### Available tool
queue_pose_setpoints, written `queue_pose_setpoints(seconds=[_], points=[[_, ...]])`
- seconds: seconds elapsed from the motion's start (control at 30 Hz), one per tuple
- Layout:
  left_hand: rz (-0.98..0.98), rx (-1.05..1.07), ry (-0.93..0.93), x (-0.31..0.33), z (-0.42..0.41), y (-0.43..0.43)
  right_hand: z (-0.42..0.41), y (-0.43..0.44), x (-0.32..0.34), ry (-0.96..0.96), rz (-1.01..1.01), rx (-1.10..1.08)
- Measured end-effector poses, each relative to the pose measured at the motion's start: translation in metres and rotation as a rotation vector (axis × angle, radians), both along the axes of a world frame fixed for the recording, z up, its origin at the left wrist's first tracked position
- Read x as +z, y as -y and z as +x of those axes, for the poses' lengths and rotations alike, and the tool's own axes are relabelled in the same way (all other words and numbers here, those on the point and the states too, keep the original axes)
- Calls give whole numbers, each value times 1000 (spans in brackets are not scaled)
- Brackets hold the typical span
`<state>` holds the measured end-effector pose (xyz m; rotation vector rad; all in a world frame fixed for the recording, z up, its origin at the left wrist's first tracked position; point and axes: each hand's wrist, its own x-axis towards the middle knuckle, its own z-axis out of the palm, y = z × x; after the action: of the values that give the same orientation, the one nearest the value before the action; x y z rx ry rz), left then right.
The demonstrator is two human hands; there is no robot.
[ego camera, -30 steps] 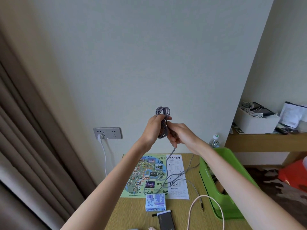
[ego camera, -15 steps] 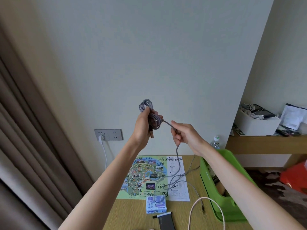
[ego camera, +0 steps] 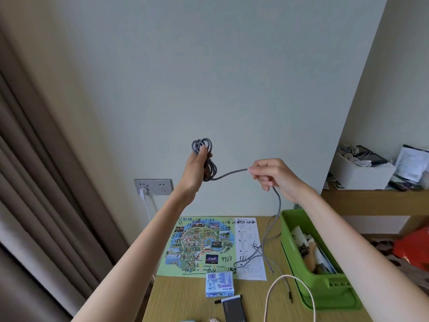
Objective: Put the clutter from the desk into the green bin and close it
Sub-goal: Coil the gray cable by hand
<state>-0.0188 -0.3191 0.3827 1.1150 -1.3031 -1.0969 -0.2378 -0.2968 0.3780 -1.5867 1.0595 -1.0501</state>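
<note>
– above and to the left of the green bin (ego camera: pixel 329 291), what is held?
– a grey braided cable (ego camera: pixel 229 174). the left hand (ego camera: pixel 197 168) grips the wound loops, fingers curled round the bundle; it is the hand farther from the bin. the right hand (ego camera: pixel 276 175) pinches the free run between thumb and fingertips, nearly over the bin's far left corner.
– and the lie of the cable?
– roughly level between the two hands. from the right hand it drops to the desk (ego camera: pixel 176 296) and lies in loose crossing bends just left of the bin, partly on the map sheet (ego camera: pixel 199 242).
– which hand is nearer the slack?
– the right. the tail hangs straight below it and the coil lies to its left. in my judgement the next turn carries that hand leftward to the coil, away from the bin, drawing tail up off the desk.
– risk?
– the crossing bends may snag as they lift. judgement only.
– the bin itself?
– open and part filled with papers. left of it lie a white cable (ego camera: pixel 269 296), a blue packet (ego camera: pixel 219 284) and a dark device (ego camera: pixel 233 310). much remains, i judge.
</note>
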Motion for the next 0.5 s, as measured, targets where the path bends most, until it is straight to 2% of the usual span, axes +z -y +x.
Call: queue_pose_setpoints(seconds=[0.13,0.3,0.37,0.5], points=[[-57,-71,189,-6,-5,-4,-4,-3,14,-39,-23,52],[-61,-210,394,-6,-17,-13,-3,-2,21,-189,-138,-65],[-56,-251,445,-5,-22,-17,1,-3,22,-235,-197,-97],[25,-351,449,-3,-27,-23,6,-4,22,-198,-245,-107]])
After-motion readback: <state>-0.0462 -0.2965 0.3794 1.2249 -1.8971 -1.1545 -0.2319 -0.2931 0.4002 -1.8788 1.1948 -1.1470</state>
